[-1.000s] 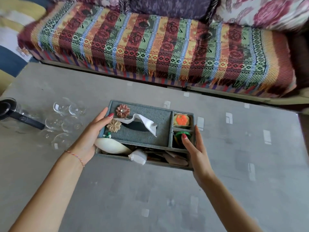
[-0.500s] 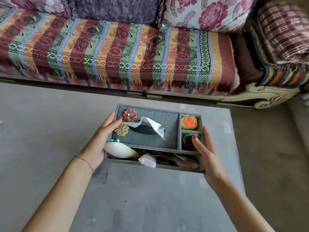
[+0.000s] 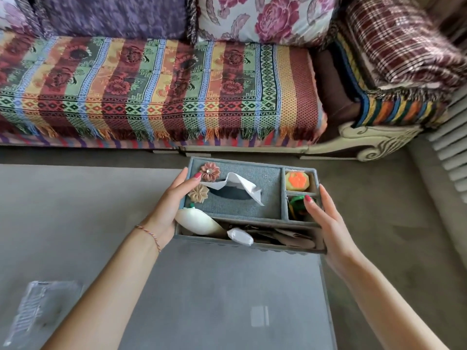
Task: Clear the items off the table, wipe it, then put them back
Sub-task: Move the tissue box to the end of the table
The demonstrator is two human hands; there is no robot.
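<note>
From the head camera, both hands hold a grey felt organizer box (image 3: 262, 209) by its two short ends, over the far right corner of the grey table (image 3: 227, 294). The left hand (image 3: 166, 210) grips the left end: its thumb, with a red nail, lies over the top beside two fabric flowers, a pink one (image 3: 210, 171) and a tan one (image 3: 201, 193), while the other fingers are hidden under or behind the box. A thin braided bracelet (image 3: 149, 233) circles the left wrist. The right hand (image 3: 328, 223) clasps the right end, the thumb hooked over the rim into the nearer small compartment and the fingers running along the outside wall. The box's large lid section has a slot from which a white tissue (image 3: 240, 184) sticks up. On the right, the farther small compartment holds a yellow block with an orange top (image 3: 297, 181), and the nearer one holds something green (image 3: 297, 207), partly covered by the thumb. The long near compartment holds a cream-white rounded object (image 3: 197, 222) at the left, a small white wrapped item (image 3: 240, 236) beside it, and brownish pieces (image 3: 293, 236) to the right that cannot be identified. A clear plastic sheet or packet (image 3: 38, 306) lies on the table at the near left. Beyond the table stands a sofa (image 3: 366, 145) covered with a striped woven throw (image 3: 156, 89), with a purple cushion (image 3: 113, 13), a floral cushion (image 3: 265, 18) and a folded plaid blanket (image 3: 404, 41) at the right.
</note>
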